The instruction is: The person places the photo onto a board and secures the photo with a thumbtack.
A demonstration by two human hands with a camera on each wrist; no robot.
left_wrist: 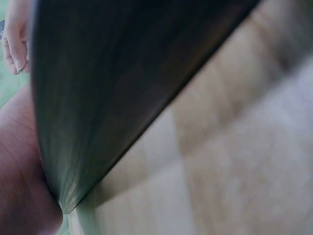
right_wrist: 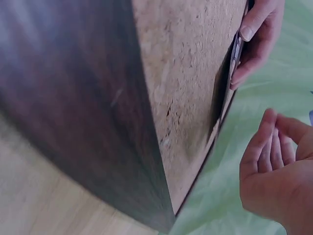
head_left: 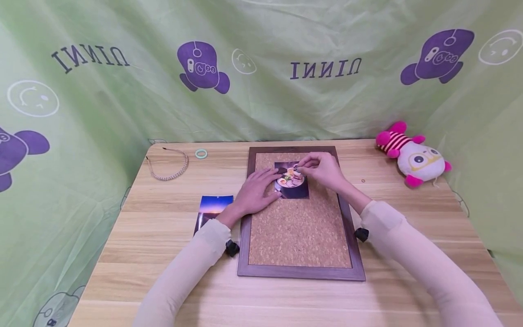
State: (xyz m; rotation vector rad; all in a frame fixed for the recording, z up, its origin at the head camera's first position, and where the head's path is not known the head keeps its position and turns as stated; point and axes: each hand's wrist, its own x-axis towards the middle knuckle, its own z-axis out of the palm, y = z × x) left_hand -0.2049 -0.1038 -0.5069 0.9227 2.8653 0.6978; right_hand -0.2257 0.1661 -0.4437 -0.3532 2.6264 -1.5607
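A photo of a bowl of ramen (head_left: 292, 186) lies on the upper part of a cork board (head_left: 298, 231) with a dark wooden frame. My left hand (head_left: 257, 190) rests flat on the board, its straight fingers touching the photo's left side. Above the photo's upper right part, my right hand (head_left: 320, 170) pinches a tiny pushpin-like thing between thumb and forefinger; the fingers mostly hide it. In the right wrist view, the right hand (right_wrist: 274, 161) has thumb and forefinger tips together. The left wrist view is mostly filled by the frame's dark edge (left_wrist: 112, 88).
A sunset photo (head_left: 214, 206) lies left of the board, partly under the left forearm. Farther back are a beaded headband (head_left: 173, 176) and a mint-green ring (head_left: 201, 154). To the right sit a plush toy (head_left: 418, 159) and a tiny ring (head_left: 363, 180). Green printed cloth (head_left: 265, 104) hangs behind the table.
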